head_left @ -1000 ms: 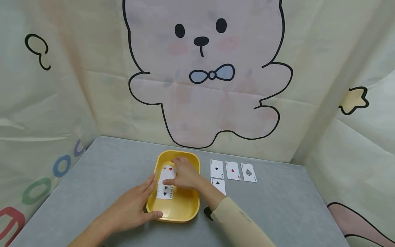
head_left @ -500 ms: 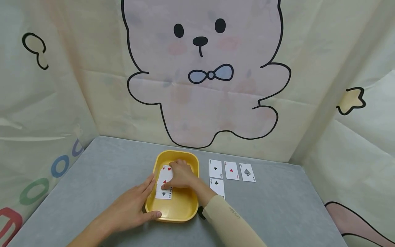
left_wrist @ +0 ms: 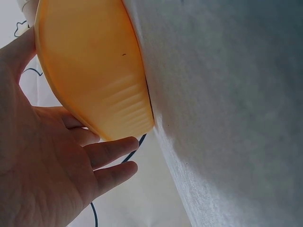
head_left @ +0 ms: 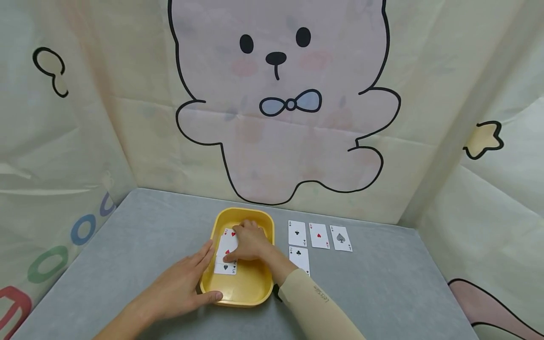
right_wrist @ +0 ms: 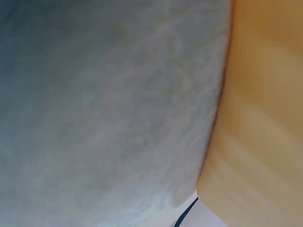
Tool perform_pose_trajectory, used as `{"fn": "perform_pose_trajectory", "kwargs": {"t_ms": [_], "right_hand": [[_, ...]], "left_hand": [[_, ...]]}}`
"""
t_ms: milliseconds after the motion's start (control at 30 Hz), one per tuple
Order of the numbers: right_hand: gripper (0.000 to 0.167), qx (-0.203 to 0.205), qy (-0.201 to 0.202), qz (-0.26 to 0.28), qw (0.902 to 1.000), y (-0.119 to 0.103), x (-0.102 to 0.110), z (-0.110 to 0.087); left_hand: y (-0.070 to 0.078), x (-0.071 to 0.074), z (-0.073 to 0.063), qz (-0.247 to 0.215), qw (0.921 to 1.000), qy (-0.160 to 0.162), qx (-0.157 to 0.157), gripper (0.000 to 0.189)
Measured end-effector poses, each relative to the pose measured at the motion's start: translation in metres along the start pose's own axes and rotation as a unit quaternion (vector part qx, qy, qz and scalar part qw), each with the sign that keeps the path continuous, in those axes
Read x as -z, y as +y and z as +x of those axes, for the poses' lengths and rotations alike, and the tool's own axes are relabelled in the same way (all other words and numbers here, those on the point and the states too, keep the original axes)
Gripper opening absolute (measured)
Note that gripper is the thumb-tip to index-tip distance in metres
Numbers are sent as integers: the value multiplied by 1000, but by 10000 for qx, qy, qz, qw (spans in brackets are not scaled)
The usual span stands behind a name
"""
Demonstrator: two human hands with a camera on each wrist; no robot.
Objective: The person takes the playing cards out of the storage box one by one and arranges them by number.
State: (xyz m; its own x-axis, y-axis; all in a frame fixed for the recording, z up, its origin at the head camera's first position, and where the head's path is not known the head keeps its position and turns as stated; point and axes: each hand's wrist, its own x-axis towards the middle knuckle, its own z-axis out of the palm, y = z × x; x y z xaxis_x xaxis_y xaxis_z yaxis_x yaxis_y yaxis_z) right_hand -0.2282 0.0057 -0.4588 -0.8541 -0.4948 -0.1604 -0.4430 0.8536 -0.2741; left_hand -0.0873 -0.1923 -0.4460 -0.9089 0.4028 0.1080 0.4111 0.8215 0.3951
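Observation:
In the head view a yellow tray (head_left: 242, 290) stands on the grey table, holding overlapping playing cards at its left side. On top lies a two of hearts (head_left: 227, 242); below it shows the lower part of a spade card (head_left: 225, 269). My right hand (head_left: 251, 243) reaches into the tray and grips the hearts card at its right side, thumb near the lower end, fingertips near the upper corner. The rest of its fingers are hidden. My left hand (head_left: 180, 281) steadies the tray's left side, its thumb by the near rim; the left wrist view shows its fingers (left_wrist: 111, 151) extended.
Right of the tray lie an ace of clubs (head_left: 297, 233), an ace of hearts (head_left: 318, 235) and an ace of spades (head_left: 341, 238) in a row. Beneath the first is a two of clubs (head_left: 299, 258), partly behind my sleeve (head_left: 316, 302). A printed cloth wall (head_left: 272, 160) stands behind.
My right hand has shifted slightly left and down over the cards, with its thumb lower. One spade pip below the hearts card is now covered. My left hand stays on the tray.

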Motion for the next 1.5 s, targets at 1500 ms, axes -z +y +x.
{"fn": "perform_pose_trajectory", "kwargs": {"t_ms": [1500], "right_hand": [[85, 479, 141, -944, 9943, -3, -7, -4]], "left_hand": [[0, -1, 0, -43, 10000, 5, 36, 106]]}}
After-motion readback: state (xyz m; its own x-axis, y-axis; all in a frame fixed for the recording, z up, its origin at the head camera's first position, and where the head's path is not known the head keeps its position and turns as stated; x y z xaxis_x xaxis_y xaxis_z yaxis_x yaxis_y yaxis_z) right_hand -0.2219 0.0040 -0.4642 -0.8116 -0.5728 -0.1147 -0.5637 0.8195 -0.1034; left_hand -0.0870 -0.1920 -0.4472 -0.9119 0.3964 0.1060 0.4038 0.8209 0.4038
